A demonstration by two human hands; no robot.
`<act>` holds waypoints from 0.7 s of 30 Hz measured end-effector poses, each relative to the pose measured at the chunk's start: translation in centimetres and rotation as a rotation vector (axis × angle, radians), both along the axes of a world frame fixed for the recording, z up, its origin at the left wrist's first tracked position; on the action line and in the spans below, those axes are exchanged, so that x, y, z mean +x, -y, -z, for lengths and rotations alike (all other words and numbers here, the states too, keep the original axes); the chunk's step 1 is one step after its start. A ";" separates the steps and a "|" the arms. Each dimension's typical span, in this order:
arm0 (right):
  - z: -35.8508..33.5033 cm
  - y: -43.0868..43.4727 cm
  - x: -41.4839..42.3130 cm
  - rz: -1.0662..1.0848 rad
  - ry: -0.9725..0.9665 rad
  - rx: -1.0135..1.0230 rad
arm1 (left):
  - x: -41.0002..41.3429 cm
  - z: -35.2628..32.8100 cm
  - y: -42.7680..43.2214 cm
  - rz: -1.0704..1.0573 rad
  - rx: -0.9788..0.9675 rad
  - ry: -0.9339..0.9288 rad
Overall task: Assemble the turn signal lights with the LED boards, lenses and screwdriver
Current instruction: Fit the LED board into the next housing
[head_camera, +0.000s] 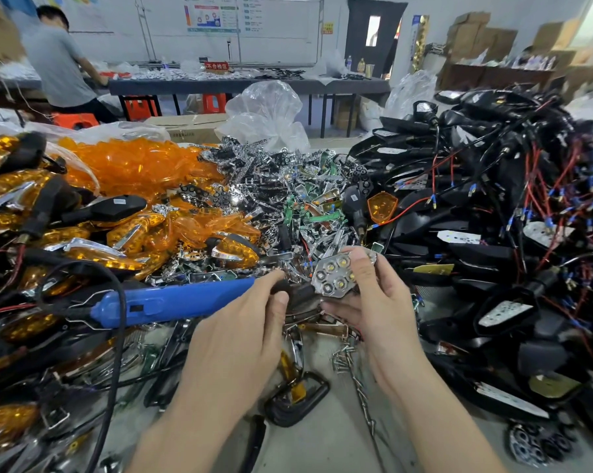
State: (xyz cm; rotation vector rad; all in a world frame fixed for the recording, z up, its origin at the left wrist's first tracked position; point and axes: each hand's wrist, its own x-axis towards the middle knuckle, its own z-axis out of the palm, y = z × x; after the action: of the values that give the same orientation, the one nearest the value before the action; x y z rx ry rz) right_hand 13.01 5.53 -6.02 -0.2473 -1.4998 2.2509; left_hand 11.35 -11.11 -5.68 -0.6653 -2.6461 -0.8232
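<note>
My right hand (377, 302) grips a turn signal light (334, 274) whose chrome reflector shows several LEDs. My left hand (244, 322) pinches the black stem end (297, 291) of the same light, thumb and forefinger curled around it. A blue electric screwdriver (172, 302) lies on the table just left of my left hand, its black cable looping down. Orange lenses (141, 165) are heaped at the back left. Chrome reflectors and green LED boards (288, 199) are piled in the middle.
Black housings with red and blue wires (493, 216) are stacked high on the right. Finished orange lights (22, 199) lie on the left. Loose screws (343, 356) sit on the table below my hands. A person (59, 59) works at a far table.
</note>
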 end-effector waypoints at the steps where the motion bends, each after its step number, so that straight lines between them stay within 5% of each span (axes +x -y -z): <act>1: -0.1 -0.1 0.0 0.022 -0.005 -0.020 | 0.0 -0.1 -0.1 -0.005 -0.028 -0.006; 21: -0.3 -0.7 0.2 0.090 0.000 -0.058 | -0.4 0.4 0.3 0.014 0.012 -0.019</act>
State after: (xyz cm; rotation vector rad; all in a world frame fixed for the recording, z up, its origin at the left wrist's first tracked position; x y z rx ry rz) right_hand 13.22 6.21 -5.73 -0.3255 -1.3962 2.2256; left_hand 10.95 -11.44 -6.12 -0.6856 -2.6206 -0.8320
